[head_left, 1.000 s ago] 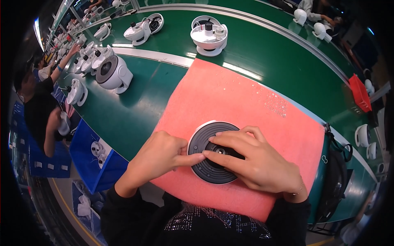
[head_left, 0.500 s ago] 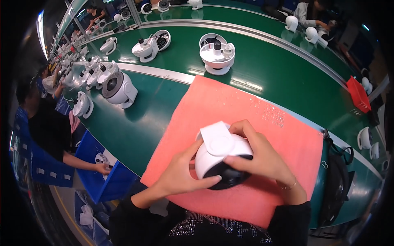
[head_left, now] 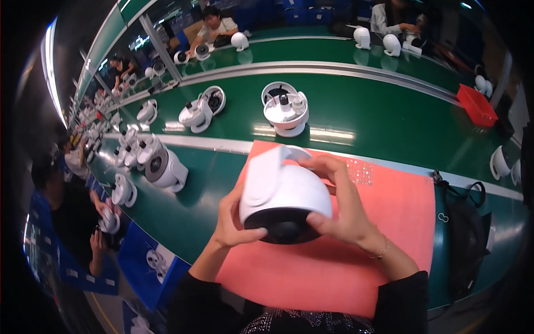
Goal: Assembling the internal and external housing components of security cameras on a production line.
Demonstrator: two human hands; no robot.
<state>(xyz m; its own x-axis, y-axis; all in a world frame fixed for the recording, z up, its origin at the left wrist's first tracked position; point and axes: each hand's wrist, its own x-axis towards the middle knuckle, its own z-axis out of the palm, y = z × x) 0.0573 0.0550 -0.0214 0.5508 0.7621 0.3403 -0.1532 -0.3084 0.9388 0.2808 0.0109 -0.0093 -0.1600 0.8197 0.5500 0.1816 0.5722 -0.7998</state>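
Observation:
Between both hands I hold a white dome security camera [head_left: 295,186] with a black front and a white bracket on its upper left. My left hand [head_left: 231,220] grips its left side, the thumb at the black face's lower edge. My right hand [head_left: 347,209] wraps the right side, its thumb on the black front and its fingers on the white shell. The camera is raised above a pink foam mat [head_left: 334,284], its black face turned toward me.
An opened camera housing [head_left: 286,111] stands on the green belt ahead, with another [head_left: 196,115] farther left. Several white cameras [head_left: 166,170] are at the left. A black bag [head_left: 464,239] lies right, a red tray [head_left: 476,106] far right. A blue bin [head_left: 147,261] and a co-worker [head_left: 69,206] are at left.
The camera has been lifted and tilted in my hands, its bracket swinging to the left. My view has tipped upward. The co-worker's hand has left the blue bin and now a white camera is held.

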